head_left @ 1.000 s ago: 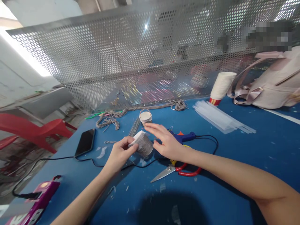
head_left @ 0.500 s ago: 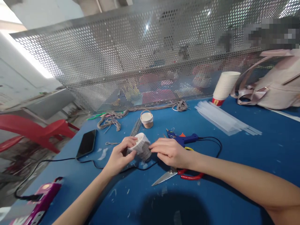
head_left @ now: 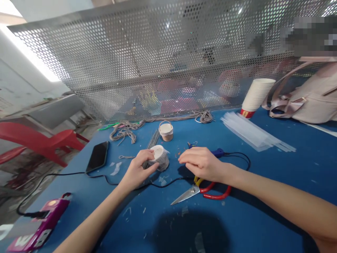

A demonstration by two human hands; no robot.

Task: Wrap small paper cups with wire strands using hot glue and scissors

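Note:
My left hand (head_left: 140,168) grips a small round cup (head_left: 162,160) wrapped in whitish material, its thumb and fingers on the near left side. My right hand (head_left: 201,162) hovers to the right of that cup, apart from it, with its fingertips pressed together; whether anything small is between them is hidden. Under and behind the right hand lie a blue glue gun (head_left: 218,153) and scissors (head_left: 193,190) with red and yellow handles. A small basket (head_left: 166,133) with a thin handle stands behind the wrapped cup.
A phone (head_left: 98,156) and a black cable (head_left: 64,174) lie left, near a purple power strip (head_left: 50,219). Grey cord (head_left: 122,131) runs along the back below a perforated metal screen (head_left: 147,70). Translucent strips (head_left: 252,133), stacked paper cups (head_left: 258,96) and a pink bag (head_left: 313,98) are right.
My right hand has moved right, away from the wrapped cup. The cup, still in my left hand, sits more upright.

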